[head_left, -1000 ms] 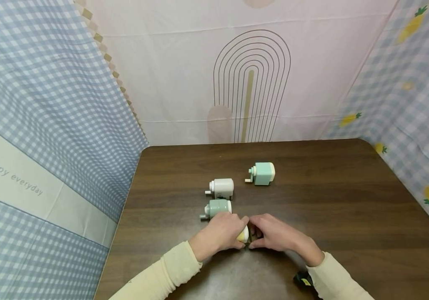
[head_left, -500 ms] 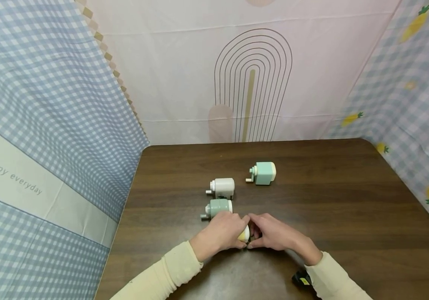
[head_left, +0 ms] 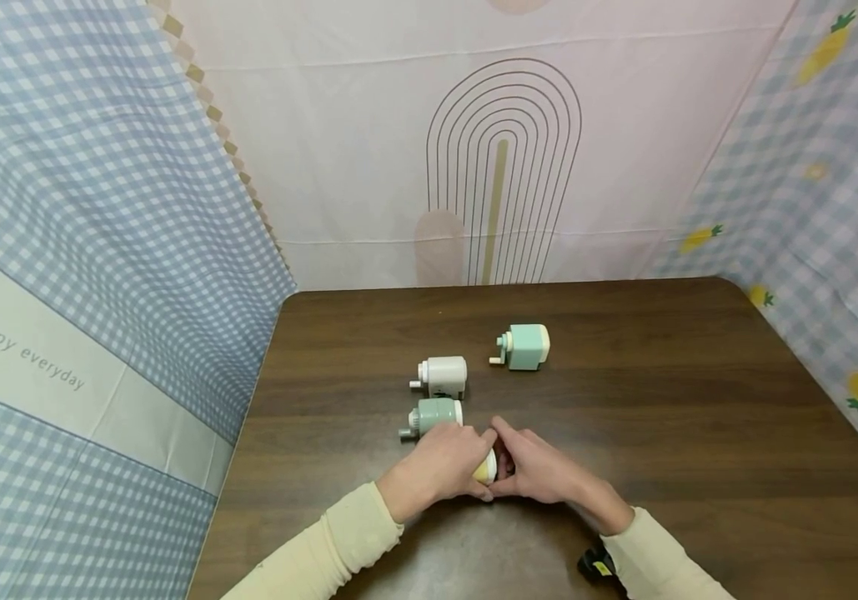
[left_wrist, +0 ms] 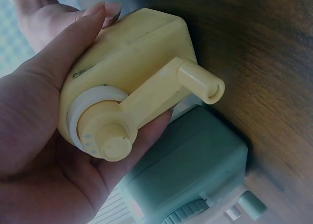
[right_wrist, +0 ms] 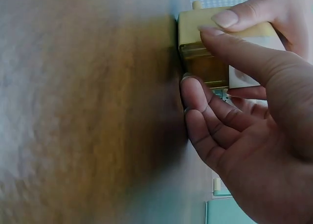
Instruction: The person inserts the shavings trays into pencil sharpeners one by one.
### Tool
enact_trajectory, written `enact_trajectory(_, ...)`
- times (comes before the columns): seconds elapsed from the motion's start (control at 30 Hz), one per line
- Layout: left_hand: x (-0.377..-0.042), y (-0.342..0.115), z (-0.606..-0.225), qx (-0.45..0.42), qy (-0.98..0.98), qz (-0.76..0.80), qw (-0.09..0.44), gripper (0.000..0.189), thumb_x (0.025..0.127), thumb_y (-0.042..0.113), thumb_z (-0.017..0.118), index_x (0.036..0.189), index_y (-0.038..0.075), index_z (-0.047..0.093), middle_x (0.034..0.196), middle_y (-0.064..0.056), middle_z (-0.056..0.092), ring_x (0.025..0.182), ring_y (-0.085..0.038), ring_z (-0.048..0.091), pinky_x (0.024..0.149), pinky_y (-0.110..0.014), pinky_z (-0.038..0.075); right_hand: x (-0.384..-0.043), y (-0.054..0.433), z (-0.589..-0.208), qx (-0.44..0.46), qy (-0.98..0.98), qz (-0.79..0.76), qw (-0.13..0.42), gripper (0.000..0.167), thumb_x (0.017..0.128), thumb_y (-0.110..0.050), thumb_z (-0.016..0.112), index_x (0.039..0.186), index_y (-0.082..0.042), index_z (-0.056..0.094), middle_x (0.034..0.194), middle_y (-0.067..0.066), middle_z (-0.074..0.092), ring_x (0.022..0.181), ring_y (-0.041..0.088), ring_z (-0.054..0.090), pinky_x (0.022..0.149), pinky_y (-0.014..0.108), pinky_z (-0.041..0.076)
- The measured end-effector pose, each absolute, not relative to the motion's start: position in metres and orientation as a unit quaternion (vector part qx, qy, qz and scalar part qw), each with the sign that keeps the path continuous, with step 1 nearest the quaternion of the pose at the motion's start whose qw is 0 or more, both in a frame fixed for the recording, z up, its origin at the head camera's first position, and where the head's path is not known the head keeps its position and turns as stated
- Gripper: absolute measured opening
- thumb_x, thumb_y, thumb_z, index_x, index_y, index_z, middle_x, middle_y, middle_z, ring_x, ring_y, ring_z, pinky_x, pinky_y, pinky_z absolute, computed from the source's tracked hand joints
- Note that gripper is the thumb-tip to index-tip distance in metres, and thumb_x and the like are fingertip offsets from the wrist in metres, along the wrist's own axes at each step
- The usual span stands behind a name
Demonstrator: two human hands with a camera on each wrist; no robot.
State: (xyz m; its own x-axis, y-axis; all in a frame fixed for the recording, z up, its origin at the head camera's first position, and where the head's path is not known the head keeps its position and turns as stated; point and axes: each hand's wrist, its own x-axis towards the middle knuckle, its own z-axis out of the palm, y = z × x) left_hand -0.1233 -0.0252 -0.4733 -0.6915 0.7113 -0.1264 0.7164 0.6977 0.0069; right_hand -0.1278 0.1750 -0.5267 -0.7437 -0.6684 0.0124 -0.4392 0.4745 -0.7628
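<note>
A yellow crank pencil sharpener (left_wrist: 139, 50) stands close over the table. My left hand (head_left: 439, 465) grips its body, thumb along one side and fingers round the other. Its crank handle (left_wrist: 200, 82) points away from the palm in the left wrist view. At the sharpener's white end is my right hand (head_left: 549, 468), the thumb on one side and the curled fingers on the other. The see-through shavings drawer (right_wrist: 208, 70) shows inside the body, between that thumb and those fingers. Right beside the left fingers sits a grey-green pencil sharpener (left_wrist: 188, 158).
Behind the grey-green one stands a white pencil sharpener (head_left: 447, 375). Farther back to the right is a mint pencil sharpener (head_left: 526, 347). A black object with a yellow label (head_left: 595, 567) lies beside the right sleeve. The brown table (head_left: 699, 400) meets hanging cloth at its back and sides.
My right hand has shifted slightly left, against the sharpener's end. The dark drawer edge that showed between the hands is no longer seen there in the head view. The left hand stays put.
</note>
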Motion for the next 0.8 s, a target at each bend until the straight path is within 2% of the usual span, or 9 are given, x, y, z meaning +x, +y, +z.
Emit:
enact_trajectory(0.17, -0.122, -0.026, -0.472, 0.388, 0.920, -0.025, 0.058, 0.063, 0.077, 0.064, 0.089, 0.112, 0.018, 0.064, 0.080, 0.005, 0.066, 0.066, -0.011, 0.063, 0.060, -0.029, 0.054, -0.126, 0.172, -0.527, -0.326, 0.846, -0.398, 0.141, 0.052, 0.084, -0.018, 0.091, 0.117, -0.018, 0.051, 0.082, -0.009, 0.064, 0.071, 0.006, 0.063, 0.064, 0.025, 0.054)
enact_trajectory(0.5, -0.118, -0.009, -0.468, 0.408, 0.911, -0.039, 0.039, 0.060, 0.079, 0.064, 0.087, 0.110, 0.017, 0.067, 0.087, 0.006, 0.068, 0.068, -0.012, 0.065, 0.062, -0.028, 0.055, -0.126, 0.187, -0.516, -0.328, 0.857, -0.364, 0.160, 0.053, 0.087, -0.029, 0.091, 0.121, -0.019, 0.053, 0.094, -0.012, 0.063, 0.079, 0.007, 0.062, 0.070, 0.026, 0.053)
enact_trajectory(0.8, -0.122, 0.010, -0.467, 0.416, 0.909, -0.009, 0.016, 0.067, 0.075, 0.071, 0.085, 0.109, 0.016, 0.068, 0.085, 0.007, 0.068, 0.063, -0.014, 0.063, 0.060, -0.030, 0.054, -0.127, 0.210, -0.508, -0.306, 0.873, -0.341, 0.168, 0.050, 0.087, -0.025, 0.089, 0.121, -0.022, 0.052, 0.091, -0.012, 0.061, 0.077, 0.010, 0.060, 0.069, 0.027, 0.051)
